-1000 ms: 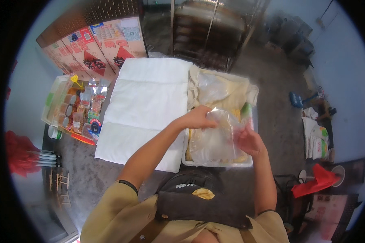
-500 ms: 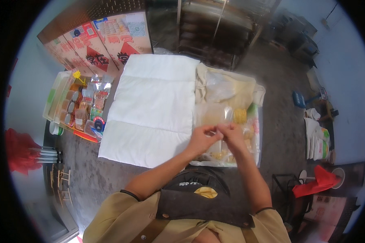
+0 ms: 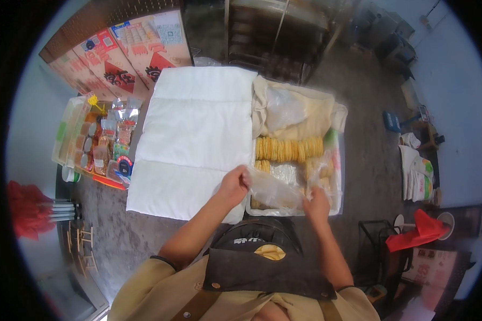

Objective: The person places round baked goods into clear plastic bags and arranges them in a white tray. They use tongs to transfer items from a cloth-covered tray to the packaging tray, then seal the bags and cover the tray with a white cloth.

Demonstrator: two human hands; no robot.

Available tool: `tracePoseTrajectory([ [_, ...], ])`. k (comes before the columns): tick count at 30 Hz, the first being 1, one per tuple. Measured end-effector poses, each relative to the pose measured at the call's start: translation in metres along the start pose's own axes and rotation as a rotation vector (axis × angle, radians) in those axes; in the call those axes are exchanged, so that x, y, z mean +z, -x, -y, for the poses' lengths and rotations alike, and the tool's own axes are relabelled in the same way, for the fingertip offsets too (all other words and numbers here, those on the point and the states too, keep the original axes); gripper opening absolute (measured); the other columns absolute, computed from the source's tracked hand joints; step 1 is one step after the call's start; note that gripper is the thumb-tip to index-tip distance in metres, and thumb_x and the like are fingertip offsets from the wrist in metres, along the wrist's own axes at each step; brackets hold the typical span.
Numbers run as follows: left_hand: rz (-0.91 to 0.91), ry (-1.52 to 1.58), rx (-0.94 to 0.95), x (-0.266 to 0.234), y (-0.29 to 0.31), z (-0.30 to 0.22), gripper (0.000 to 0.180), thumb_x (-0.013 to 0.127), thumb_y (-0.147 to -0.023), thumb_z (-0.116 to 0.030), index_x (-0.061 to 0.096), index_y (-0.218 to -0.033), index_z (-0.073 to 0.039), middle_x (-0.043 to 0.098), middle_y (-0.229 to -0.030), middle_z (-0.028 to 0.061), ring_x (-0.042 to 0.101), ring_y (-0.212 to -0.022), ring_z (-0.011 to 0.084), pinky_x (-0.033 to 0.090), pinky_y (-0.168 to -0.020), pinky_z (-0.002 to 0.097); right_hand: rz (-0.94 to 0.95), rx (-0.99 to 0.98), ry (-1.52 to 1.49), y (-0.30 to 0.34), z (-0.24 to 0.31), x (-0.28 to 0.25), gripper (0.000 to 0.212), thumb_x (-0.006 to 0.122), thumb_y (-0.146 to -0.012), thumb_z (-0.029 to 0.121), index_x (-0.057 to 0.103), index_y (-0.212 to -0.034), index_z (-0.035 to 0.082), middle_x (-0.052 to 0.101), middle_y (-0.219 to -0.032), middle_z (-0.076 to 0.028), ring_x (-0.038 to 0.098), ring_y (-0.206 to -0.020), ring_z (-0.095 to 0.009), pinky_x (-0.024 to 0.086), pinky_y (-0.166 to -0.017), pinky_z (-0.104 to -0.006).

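Note:
A clear plastic bag (image 3: 277,190) stretches between my two hands, low over an open white box (image 3: 284,212). My left hand (image 3: 234,186) pinches the bag's left end beside the box's left edge. At the bag's other end, my right hand (image 3: 317,205) has its fingers closed on the plastic. Behind the bag, a row of yellow round flat cakes (image 3: 289,149) stands on edge in the box. A few more cakes (image 3: 262,166) stand at its left side. Paler pieces under plastic (image 3: 320,170) lie at the right, partly hidden.
Left of the box lies a white quilted cover (image 3: 193,144). A beige cloth (image 3: 310,120) with a clear bag (image 3: 285,108) on it covers the box's far part. A crate of jars and packets (image 3: 104,147) stands at the far left. Printed cartons (image 3: 139,51) and a dark rack (image 3: 273,37) are behind.
My hands have moved apart from close together over the box, and the bag is now spread between them. The row of cakes now shows more fully.

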State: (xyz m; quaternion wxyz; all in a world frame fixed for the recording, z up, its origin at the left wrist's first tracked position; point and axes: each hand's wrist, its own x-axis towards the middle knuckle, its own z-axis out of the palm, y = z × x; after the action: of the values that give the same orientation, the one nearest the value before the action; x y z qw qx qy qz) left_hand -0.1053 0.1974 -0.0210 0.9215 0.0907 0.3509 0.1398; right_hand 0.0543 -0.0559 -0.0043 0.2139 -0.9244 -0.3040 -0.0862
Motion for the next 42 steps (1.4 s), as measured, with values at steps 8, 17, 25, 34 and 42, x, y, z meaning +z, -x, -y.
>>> tracePoseTrajectory([
  [8,0.254,-0.585,0.19,0.011,0.029,0.078,0.008,0.068,-0.1,-0.014,0.063,-0.104,-0.009,0.058,-0.082,-0.0036,0.054,-0.07,0.0074,0.045,-0.062,0.0256,0.739,0.33,-0.703,0.001,0.034,-0.001,0.02,0.067,-0.1,0.022,0.072,-0.099,0.003,0.063,-0.066,-0.005,0.061,-0.054,-0.023,0.053,-0.056,-0.0372],
  [17,0.01,-0.222,-0.435,-0.021,0.005,0.079,0.017,0.058,-0.105,-0.007,0.067,-0.119,-0.004,0.074,-0.106,0.007,0.071,-0.087,0.0197,0.061,-0.082,0.0352,0.69,1.124,-2.319,-0.015,-0.056,0.012,0.029,0.052,-0.108,0.027,0.071,-0.115,0.007,0.064,-0.083,-0.002,0.055,-0.06,-0.017,0.047,-0.056,-0.0297],
  [25,-0.198,0.643,0.039,-0.046,-0.012,0.135,0.019,0.049,-0.11,-0.012,0.062,-0.121,-0.002,0.072,-0.112,0.0107,0.072,-0.101,0.0221,0.063,-0.088,0.0366,0.199,1.288,-1.95,-0.032,-0.012,0.11,0.048,0.052,-0.1,0.015,0.055,-0.146,0.004,0.065,-0.134,-0.011,0.063,-0.114,-0.024,0.049,-0.103,-0.0385],
  [34,-0.375,0.358,0.564,-0.014,-0.039,0.157,0.039,0.052,-0.106,-0.022,0.054,-0.137,0.003,0.063,-0.134,0.0193,0.06,-0.128,0.0322,0.048,-0.114,0.0454,0.655,0.351,-1.103,-0.033,-0.002,0.164,0.068,0.063,-0.09,0.008,0.04,-0.155,0.004,0.061,-0.123,-0.016,0.062,-0.1,-0.02,0.052,-0.085,-0.0313],
  [42,-0.924,-0.942,0.816,0.015,-0.072,0.182,0.071,0.076,-0.085,-0.039,0.056,-0.137,0.005,0.061,-0.136,0.0229,0.059,-0.124,0.0411,0.047,-0.107,0.0449,1.13,0.651,-1.349,-0.056,0.006,0.187,0.044,0.066,-0.097,0.02,0.057,-0.136,0.002,0.066,-0.109,-0.011,0.064,-0.091,-0.021,0.056,-0.08,-0.0373],
])
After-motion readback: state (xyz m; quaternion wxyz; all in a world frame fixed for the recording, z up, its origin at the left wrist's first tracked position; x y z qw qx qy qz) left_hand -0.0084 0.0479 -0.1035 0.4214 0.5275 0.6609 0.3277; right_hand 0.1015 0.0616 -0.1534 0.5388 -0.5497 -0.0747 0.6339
